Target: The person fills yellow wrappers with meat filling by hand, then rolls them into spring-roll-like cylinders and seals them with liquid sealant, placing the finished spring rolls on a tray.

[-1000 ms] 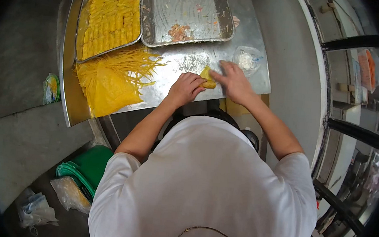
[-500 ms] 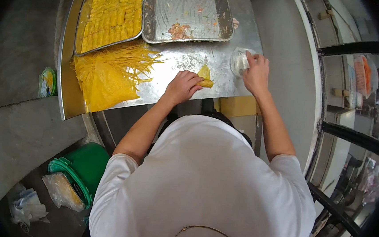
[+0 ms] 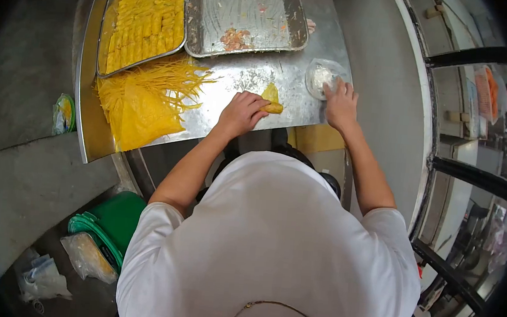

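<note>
1. Left hand (image 3: 242, 113): fingers curled together and clamped down on the rolled end of the yellow roll (image 3: 271, 105). The wrapper's loose corner sticks up past the fingertips.
2. The yellow roll lies on the steel table (image 3: 242, 77), near its front edge.
3. Right hand (image 3: 341, 103): to the right of the roll and apart from it, fingers spread and straight, holding nothing. The fingertips are at the small clear bowl (image 3: 318, 74) of white paste; whether they touch the paste cannot be told.
4. Behind the roll is a near-empty tray (image 3: 247, 15) with scraps of filling.
5. Behind and left of the roll is a tray of finished rolls (image 3: 141, 60), packed in rows.
6. Left of the roll is a pile of yellow wrappers (image 3: 141, 105) with loose strips fanned on top.
</note>
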